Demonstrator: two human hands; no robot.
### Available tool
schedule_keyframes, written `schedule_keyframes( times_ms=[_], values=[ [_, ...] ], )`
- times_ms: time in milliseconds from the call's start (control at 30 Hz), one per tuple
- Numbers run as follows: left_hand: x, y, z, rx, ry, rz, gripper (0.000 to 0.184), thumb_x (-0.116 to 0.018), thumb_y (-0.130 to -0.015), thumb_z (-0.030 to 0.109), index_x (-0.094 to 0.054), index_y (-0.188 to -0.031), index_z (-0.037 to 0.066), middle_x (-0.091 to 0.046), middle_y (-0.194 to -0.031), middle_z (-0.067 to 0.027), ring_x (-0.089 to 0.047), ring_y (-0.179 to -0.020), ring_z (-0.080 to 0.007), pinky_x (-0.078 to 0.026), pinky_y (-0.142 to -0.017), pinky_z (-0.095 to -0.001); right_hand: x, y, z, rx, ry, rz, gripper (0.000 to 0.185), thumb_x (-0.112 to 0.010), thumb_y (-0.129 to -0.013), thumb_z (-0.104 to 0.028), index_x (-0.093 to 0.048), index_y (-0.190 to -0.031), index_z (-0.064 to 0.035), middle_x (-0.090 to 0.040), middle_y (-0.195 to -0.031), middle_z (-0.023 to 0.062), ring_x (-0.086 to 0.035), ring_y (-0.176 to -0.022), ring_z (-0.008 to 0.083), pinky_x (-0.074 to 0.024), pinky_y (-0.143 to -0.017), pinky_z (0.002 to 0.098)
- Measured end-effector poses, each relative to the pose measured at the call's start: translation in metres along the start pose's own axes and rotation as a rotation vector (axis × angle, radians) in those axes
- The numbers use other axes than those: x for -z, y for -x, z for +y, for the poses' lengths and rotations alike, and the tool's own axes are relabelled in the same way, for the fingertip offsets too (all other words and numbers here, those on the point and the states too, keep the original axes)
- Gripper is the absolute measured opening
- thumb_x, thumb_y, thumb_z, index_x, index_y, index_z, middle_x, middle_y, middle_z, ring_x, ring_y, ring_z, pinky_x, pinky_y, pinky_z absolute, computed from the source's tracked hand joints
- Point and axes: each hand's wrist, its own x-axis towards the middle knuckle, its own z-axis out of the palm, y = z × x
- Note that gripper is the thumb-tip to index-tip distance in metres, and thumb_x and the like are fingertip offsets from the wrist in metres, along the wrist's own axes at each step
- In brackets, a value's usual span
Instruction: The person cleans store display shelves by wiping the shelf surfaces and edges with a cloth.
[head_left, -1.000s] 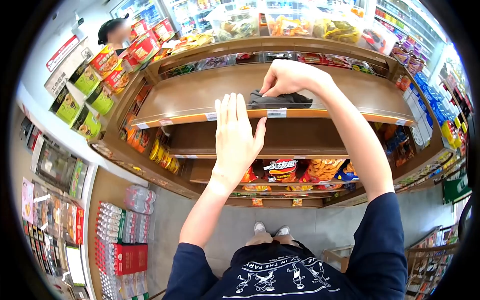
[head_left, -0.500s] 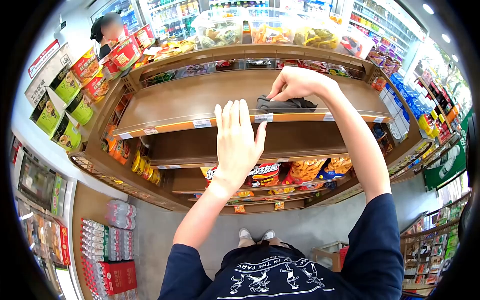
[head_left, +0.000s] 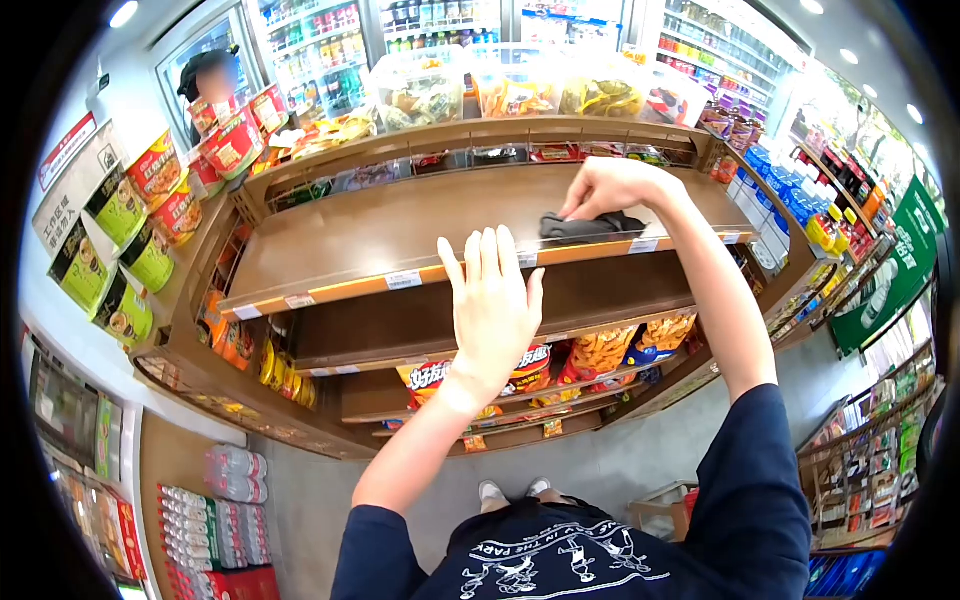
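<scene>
A dark grey cloth lies bunched on the brown top shelf, close to its front edge. My right hand grips the cloth from above, fingers closed and pressing it to the board. In front of the shelf's price-label strip, my left hand is stretched out with its fingers apart and nothing in it. Whether its fingertips touch the front edge I cannot tell.
Bagged snacks fill the lower shelf. Clear plastic bins and cup noodles stand above and left. Bottle packs sit on the floor at left. A person is behind the shelf.
My right hand and the cloth have shifted to the right along the shelf. My left hand is slightly farther right and lower, and the camera's view has tilted a little.
</scene>
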Motion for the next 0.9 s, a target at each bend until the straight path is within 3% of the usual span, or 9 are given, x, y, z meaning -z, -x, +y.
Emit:
schedule_keyframes(
  times_ms=[133, 367, 533, 600, 900],
  values=[
    [-0.004, 0.001, 0.001, 0.005, -0.015, 0.006, 0.059, -0.061, -0.091, 0.033, -0.048, -0.13, -0.01, -0.054, -0.125, -0.0228, -0.046, -0.123, -0.0369, -0.02, -0.115, -0.0604, -0.002, 0.02, 0.017, -0.084, -0.079, 0.059, 0.026, -0.076, -0.082, -0.022, -0.076, -0.104, -0.007, -0.076, -0.091, 0.0078, -0.068, -0.078, 0.0127, -0.053, -0.076, 0.0281],
    [0.0, -0.001, 0.001, 0.015, 0.017, -0.017, 0.057, -0.062, -0.091, 0.034, -0.05, -0.127, -0.01, -0.055, -0.124, -0.0228, -0.047, -0.123, -0.0367, -0.02, -0.114, -0.06, -0.006, 0.017, 0.016, -0.049, -0.045, 0.074, 0.027, -0.076, -0.082, -0.024, -0.075, -0.103, -0.0067, -0.075, -0.089, 0.0085, -0.068, -0.075, 0.0141, -0.0534, -0.072, 0.0279],
    [-0.005, -0.01, 0.019, 0.043, -0.048, -0.018, 0.057, -0.062, -0.091, 0.033, -0.051, -0.126, -0.011, -0.056, -0.123, -0.0239, -0.047, -0.125, -0.0369, -0.02, -0.114, -0.0611, -0.008, 0.018, 0.021, 0.037, -0.072, 0.085, 0.028, -0.076, -0.082, -0.026, -0.076, -0.102, -0.0073, -0.075, -0.087, 0.0087, -0.068, -0.073, 0.0144, -0.0527, -0.071, 0.0285],
    [-0.016, -0.016, 0.035, -0.064, 0.038, -0.022, 0.058, -0.063, -0.09, 0.033, -0.051, -0.126, -0.012, -0.056, -0.123, -0.0247, -0.049, -0.123, -0.0373, -0.02, -0.114, -0.0611, -0.008, 0.017, 0.023, 0.105, -0.044, 0.098, 0.029, -0.076, -0.081, -0.028, -0.075, -0.102, -0.0069, -0.075, -0.087, 0.0095, -0.068, -0.073, 0.0152, -0.0528, -0.071, 0.0291],
    [-0.033, -0.022, 0.063, -0.04, 0.003, 0.045, 0.049, -0.067, -0.088, 0.025, -0.055, -0.118, -0.012, -0.059, -0.114, -0.024, -0.052, -0.115, -0.0371, -0.033, -0.11, -0.0533, 0.003, 0.018, 0.04, 0.14, -0.052, -0.009, 0.031, -0.075, -0.083, -0.028, -0.075, -0.104, -0.0062, -0.075, -0.091, 0.0078, -0.069, -0.078, 0.0156, -0.0531, -0.074, 0.0293]
  ],
)
